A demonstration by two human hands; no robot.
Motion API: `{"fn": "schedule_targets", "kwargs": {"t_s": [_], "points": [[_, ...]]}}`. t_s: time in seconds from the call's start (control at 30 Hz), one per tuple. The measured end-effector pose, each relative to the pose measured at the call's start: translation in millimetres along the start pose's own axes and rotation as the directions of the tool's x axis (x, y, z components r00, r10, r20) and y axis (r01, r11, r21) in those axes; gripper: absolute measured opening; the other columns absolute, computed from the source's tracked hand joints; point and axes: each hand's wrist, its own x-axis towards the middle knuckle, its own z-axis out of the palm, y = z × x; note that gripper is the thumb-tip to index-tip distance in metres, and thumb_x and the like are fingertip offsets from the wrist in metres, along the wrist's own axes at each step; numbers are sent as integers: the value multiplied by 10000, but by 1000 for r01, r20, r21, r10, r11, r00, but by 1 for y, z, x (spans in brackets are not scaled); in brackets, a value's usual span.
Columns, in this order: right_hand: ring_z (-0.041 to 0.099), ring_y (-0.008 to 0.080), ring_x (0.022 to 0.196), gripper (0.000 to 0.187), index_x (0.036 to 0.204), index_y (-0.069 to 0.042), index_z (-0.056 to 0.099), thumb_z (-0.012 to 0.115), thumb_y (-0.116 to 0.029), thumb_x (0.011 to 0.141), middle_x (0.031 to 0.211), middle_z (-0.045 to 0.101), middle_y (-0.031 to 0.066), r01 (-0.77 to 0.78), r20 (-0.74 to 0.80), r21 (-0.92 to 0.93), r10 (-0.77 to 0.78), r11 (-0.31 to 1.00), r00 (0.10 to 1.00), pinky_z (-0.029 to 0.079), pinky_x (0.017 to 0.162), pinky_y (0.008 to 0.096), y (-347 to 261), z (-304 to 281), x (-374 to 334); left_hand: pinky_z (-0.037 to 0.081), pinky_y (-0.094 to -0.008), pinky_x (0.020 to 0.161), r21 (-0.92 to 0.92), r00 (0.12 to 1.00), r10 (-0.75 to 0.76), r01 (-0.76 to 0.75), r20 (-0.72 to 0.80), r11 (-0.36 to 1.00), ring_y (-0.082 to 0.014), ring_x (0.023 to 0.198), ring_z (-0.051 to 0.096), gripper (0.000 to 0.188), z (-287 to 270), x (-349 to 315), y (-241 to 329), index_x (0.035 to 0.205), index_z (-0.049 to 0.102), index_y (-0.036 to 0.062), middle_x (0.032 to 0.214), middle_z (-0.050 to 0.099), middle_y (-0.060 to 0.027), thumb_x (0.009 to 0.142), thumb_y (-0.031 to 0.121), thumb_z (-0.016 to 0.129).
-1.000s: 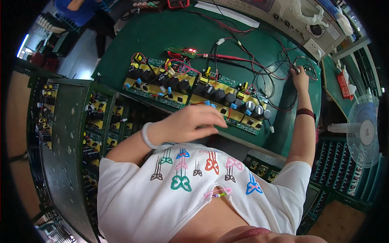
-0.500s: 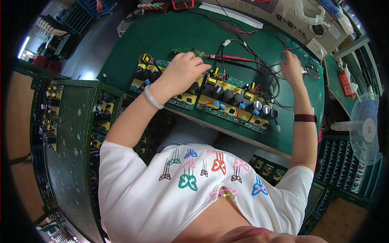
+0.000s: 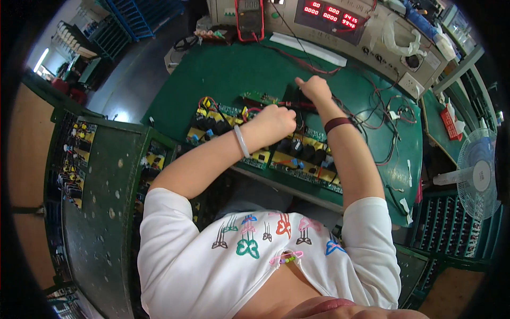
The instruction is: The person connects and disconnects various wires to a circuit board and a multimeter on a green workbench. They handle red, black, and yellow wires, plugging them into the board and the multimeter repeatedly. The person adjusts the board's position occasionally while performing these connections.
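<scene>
Nearby, a rack [image 3: 109, 186] holds boards [image 3: 73, 186]; left hand [image 3: 276, 124], over circuit boards [image 3: 288, 161], and right hand [image 3: 315, 89] bend fingers, pinch unclear

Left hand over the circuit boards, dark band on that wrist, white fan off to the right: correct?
One slip: in the head view, the left hand over the circuit boards wears a pale bangle; the right hand wears the dark band. The white fan is as stated.

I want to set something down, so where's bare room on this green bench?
Try the green benchtop between the red-framed multimeter and left circuit board. It's crowded around the left hand, right hand and tangled cables at right.
</scene>
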Motion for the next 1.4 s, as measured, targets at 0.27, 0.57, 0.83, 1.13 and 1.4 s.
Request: {"fn": "schedule_targets", "kwargs": {"t_s": [0.27,0.57,0.83,1.13,1.4], "points": [[616,269,772,341,1113,76,523,507,-256,1036,975,628,189,-401,400,916,-58,0,915,502,673,393,2,6,18,561,-379,725,4,991,83,-84,109,996,-257,851,691,57,-9,16,-2,719,701,63,832,659,-84,735,107,669],[419,139,636,306,914,-48,495,425,-290,1087,761,488,36,-334,309,922,-148,-197,939,351,562,280,12,-30,-22,562,-379,752,43,974,184,-191,133,981,-271,871,690,83,-12,25,-10,742,721,51,839,672,-99,751,125,684],[311,96,494,304,953,-183,460,425,-464,1064,643,362,-34,-188,189,980,16,-66,982,230,437,264,19,-31,-29,512,-359,763,122,957,291,-290,13,949,-207,899,651,60,-39,5,-48,734,702,141,882,622,-30,765,158,654],[504,134,944,339,1202,-200,597,376,-424,1075,1186,572,26,161,-202,915,75,370,976,388,797,339,36,-22,-15,477,-345,825,138,952,275,-293,138,946,-197,912,632,120,-84,-29,-118,822,723,114,898,615,-22,706,85,726],[451,79,828,250,1137,-49,680,522,-213,1034,866,506,-38,127,-142,988,-176,-91,974,369,805,261,-10,-44,-135,512,-383,774,-109,956,133,-108,262,988,-243,864,651,100,-69,-76,-108,866,772,117,814,642,-36,798,179,733]]}}
